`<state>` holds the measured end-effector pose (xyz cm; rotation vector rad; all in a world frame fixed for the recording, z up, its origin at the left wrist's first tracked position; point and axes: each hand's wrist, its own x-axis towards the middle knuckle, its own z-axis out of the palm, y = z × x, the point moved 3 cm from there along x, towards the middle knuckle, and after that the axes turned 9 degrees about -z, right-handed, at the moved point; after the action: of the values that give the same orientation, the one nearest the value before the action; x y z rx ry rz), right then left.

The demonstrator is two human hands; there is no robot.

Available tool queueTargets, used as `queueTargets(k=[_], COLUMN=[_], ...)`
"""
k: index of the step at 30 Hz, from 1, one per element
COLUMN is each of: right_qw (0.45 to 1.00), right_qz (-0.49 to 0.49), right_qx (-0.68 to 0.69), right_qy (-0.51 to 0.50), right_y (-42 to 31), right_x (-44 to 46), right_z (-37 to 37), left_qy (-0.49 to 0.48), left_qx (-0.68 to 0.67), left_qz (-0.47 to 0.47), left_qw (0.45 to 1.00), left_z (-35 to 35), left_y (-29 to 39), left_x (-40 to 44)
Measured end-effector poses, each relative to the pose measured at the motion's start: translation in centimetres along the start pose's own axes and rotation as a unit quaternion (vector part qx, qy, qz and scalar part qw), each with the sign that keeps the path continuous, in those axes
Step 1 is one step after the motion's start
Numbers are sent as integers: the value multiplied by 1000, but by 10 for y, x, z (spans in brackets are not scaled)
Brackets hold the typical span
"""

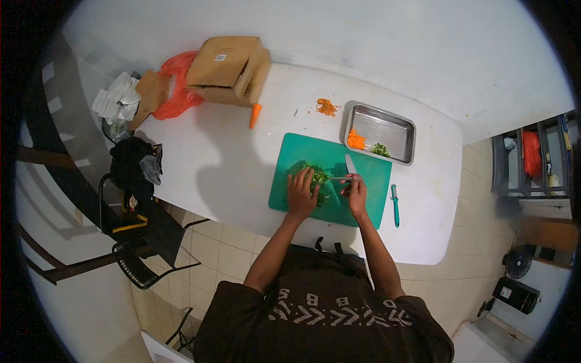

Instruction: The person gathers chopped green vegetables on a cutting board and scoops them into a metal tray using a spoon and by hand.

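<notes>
Chopped greens (pixel 319 176) lie in a small heap on the green cutting board (pixel 287 151). My left hand (pixel 301 192) rests over their left side, palm down with fingers spread. At the right of the heap, my right hand (pixel 356 192) is closed on a thin metal utensil (pixel 339 178) that points left toward the greens; its exact kind is unclear. A knife blade (pixel 350 163) shows just above my right hand, its lower end hidden there. Behind the board, a metal tray (pixel 414 136) holds orange bits (pixel 356 140) and chopped greens (pixel 379 149).
A green-handled peeler (pixel 395 206) lies right of the board. Orange scraps (pixel 327 107) are behind it. A carrot piece (pixel 255 115), a cardboard box (pixel 224 63) and a red bag (pixel 178 91) are at the back left. A chair (pixel 154 242) stands left.
</notes>
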<state>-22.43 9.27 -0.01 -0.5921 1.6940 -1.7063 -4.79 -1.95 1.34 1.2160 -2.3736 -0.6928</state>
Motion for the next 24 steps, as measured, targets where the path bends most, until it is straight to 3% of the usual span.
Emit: queueTargets(k=[7, 9, 12, 16, 24], right_qw=[997, 996, 994, 988, 985], right_qz=[-10, -18, -18, -25, -86], right_qx=[26, 24, 32, 37, -45], right_qy=[65, 79, 108, 149, 141], right_y=[-21, -24, -23, -24, -24], right_x=[27, 38, 56, 77, 94], right_z=[-63, -90, -128, -170, -196], left_qy=[-4, -66, -115, -101, -141], left_qx=[-76, -160, -179, -249, -208], left_qz=[65, 60, 70, 101, 56], left_qw=[995, 983, 975, 958, 966], left_z=[36, 54, 84, 118, 171], left_y=[70, 94, 130, 167, 171], left_x=[44, 64, 91, 121, 151])
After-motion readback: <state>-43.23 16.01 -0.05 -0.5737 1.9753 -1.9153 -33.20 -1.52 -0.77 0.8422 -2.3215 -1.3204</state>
